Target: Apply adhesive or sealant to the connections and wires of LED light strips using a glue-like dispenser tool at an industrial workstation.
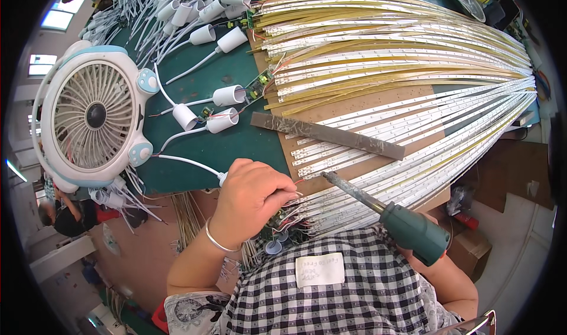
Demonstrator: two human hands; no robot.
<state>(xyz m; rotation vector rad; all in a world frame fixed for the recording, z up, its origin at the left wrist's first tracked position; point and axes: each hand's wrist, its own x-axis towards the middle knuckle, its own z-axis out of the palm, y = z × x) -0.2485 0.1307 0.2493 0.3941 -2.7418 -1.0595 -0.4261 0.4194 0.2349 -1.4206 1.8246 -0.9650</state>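
Observation:
My left hand (251,196), with a bangle at its wrist, pinches a thin wire (298,195) at the near ends of the LED strips. A white cable (189,161) runs to a white fitting mostly hidden behind that hand. My right hand (420,265), partly hidden, is closed round a soldering iron with a green handle (415,233). Its dark tip (332,177) points left, over the ends of the white LED strips (378,131). A flat metal bar (331,136) lies across the strips. Small circuit boards and wires cluster below my left hand.
A white and blue fan (94,115) stands at the left. White lamp holders (231,40) with cables and small circuit boards lie on the green table (177,178). A brown board (428,137) lies under the strips. Another person (69,211) is at the far left.

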